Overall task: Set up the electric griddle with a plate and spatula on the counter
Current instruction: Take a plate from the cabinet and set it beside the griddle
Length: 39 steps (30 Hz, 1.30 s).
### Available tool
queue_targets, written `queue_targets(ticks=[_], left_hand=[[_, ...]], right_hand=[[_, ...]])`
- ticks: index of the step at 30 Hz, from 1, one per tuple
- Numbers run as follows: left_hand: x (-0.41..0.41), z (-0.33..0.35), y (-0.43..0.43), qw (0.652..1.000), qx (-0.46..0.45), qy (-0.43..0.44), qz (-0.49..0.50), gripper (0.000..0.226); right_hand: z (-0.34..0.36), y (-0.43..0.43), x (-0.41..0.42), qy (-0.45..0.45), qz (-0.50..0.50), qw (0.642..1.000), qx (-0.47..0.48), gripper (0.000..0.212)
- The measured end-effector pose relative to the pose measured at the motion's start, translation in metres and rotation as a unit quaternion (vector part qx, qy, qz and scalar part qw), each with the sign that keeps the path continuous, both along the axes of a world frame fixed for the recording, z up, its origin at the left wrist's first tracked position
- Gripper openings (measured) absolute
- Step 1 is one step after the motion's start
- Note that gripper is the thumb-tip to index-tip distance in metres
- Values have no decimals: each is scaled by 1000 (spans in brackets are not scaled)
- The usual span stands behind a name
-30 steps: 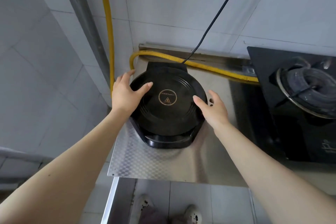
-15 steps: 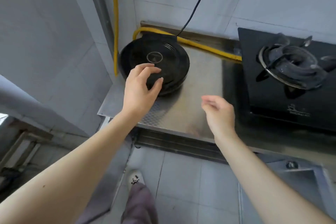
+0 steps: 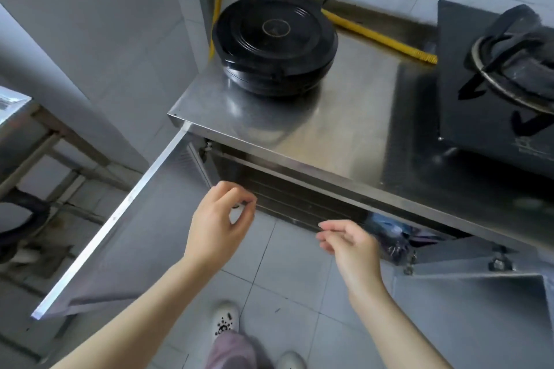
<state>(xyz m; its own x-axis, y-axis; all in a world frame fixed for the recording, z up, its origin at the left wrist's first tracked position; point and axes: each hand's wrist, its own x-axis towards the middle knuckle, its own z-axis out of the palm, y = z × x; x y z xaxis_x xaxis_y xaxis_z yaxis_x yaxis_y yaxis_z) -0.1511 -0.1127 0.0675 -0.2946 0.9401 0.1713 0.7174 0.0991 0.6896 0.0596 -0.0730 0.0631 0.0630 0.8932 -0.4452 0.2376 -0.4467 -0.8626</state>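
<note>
Griddle on counter, lid closed; both hands empty, held below the counter edge.

Electric griddle sits at the back left corner of the steel counter, black cord running up out of frame. Left hand loosely curled, fingertips near thumb, grasping nothing. Right hand relaxed, fingers half bent, empty. Cabinet door hangs open at left. Cabinet interior dark; a bluish item inside is blurred, not identifiable. Gas stove cut off at right.
</note>
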Motion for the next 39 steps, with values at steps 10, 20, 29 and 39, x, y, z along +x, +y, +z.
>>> queue_targets(ticks=[10, 20, 29, 39], left_hand=[[-45, -141, 70, 983, -157, -91, 21, 20], [-82, -242, 202, 957, -93, -249, 118, 63], [-98, -284, 262, 925, -118, -343, 108, 78], [-96, -279, 250, 904, -114, -398, 108, 63]], right_hand=[[-139, 74, -55, 6, 30, 998, -57, 28], [-239, 211, -116, 65, -32, 997, -36, 29], [-277, 284, -145, 122, -9, 992, -43, 34], [-280, 270, -134, 126, -21, 990, -56, 34]])
